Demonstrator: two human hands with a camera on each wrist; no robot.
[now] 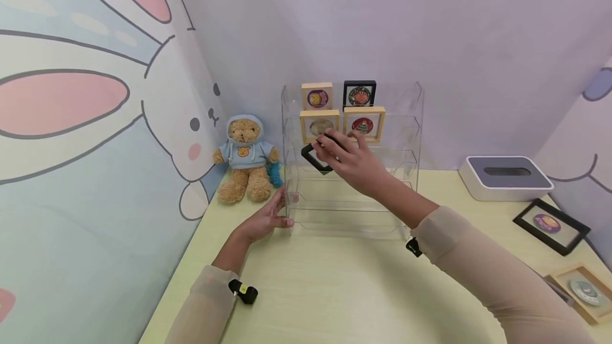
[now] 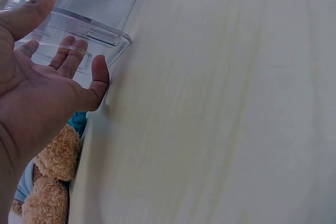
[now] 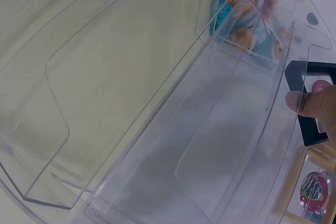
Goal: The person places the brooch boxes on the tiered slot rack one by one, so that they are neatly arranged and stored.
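A clear acrylic tiered display rack (image 1: 344, 209) stands on the table against the wall. My right hand (image 1: 356, 166) pinches a small black-edged picture frame (image 1: 313, 159), held tilted in front of the middle tiers. In the right wrist view the thumb presses on the black frame's edge (image 3: 295, 80). At the rack's lower left side is my left hand (image 1: 265, 221), its fingers spread and loosely bent against the panel. Light wooden frames (image 1: 317, 96) and a black frame (image 1: 359, 94) occupy the top tier. Two more wooden frames, one with a red badge (image 1: 362, 125), sit just below.
A teddy bear in a blue hoodie (image 1: 246, 155) sits left of the rack. On the right are a grey-and-white tissue box (image 1: 507, 178), a black frame (image 1: 551, 225) and a wooden frame (image 1: 584, 292) lying on the table. A rabbit-printed wall (image 1: 95, 185) borders the left.
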